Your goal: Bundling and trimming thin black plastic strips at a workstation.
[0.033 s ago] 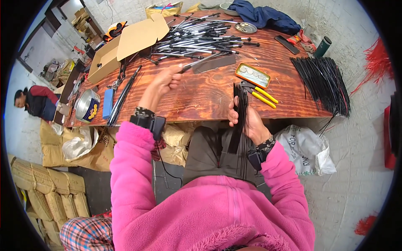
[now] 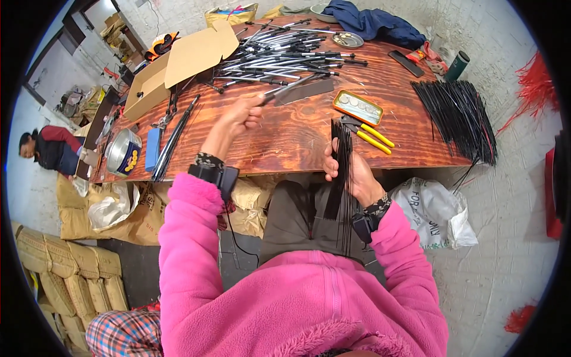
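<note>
My left hand (image 2: 239, 116) is closed, with thumb and fingers pinched on the near end of a thin silver-and-black rod (image 2: 291, 86). The rod slants up and away toward a pile of similar rods (image 2: 285, 50). Close to my body, my right hand (image 2: 360, 175) is wrapped round an upright bundle of thin black strips (image 2: 341, 172). Its lower ends hang over my lap. Just beyond that hand lie yellow-handled pliers (image 2: 375, 140), next to an orange-rimmed tin (image 2: 358, 107) with round silvery pieces in it. A dark flat strip (image 2: 306, 91) lies below the rod.
More black strips (image 2: 458, 116) are spread at the table's right edge. On the left are an open cardboard box (image 2: 146, 92), a metal can (image 2: 125, 152), a blue block (image 2: 153, 149) and a slim bundle of rods (image 2: 177, 140). A person (image 2: 50, 149) is at the far left.
My left hand has shifted slightly to the right with the rod. The right hand and its bundle stay in place.
</note>
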### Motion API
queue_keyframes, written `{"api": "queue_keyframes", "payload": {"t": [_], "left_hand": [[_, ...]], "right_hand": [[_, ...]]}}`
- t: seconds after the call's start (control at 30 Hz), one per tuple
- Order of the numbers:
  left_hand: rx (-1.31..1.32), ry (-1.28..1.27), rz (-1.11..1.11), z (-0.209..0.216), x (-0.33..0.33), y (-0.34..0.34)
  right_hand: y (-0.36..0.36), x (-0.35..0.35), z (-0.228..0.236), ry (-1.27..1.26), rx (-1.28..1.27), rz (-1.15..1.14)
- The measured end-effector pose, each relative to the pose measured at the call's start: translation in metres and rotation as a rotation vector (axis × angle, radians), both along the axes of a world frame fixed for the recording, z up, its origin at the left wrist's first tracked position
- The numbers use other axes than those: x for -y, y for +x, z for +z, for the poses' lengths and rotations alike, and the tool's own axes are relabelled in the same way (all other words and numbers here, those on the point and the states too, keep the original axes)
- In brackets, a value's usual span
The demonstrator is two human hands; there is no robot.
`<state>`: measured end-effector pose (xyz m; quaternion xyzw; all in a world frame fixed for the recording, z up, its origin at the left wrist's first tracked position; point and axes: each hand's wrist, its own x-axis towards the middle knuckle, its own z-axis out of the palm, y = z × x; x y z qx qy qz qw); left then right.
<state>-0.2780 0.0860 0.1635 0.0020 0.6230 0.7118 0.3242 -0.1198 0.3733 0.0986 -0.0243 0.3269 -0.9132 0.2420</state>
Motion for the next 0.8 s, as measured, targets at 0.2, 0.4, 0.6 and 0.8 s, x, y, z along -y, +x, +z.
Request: {"api": "queue_keyframes", "payload": {"t": [0.2,0.4,0.6,0.8], "left_hand": [[0.094,0.268,-0.161,-0.029,-0.055,-0.005],[-1.239,-1.02,0.206,-0.058,-0.005,-0.036],[-1.253,-1.465,0.304,-0.065,0.048,-0.084],[-1.325,-1.36,0.321,-0.056,0.036,-0.129]], "right_hand": [[0.0,-0.006,0.0,-0.013,0.016,-0.014],[0.0,-0.014,0.004,-0.034,0.005,-0.025],[0.002,-0.013,0.015,-0.006,-0.035,-0.008],[-0.002,-0.02,0.018,0.013,0.06,-0.045]]}}
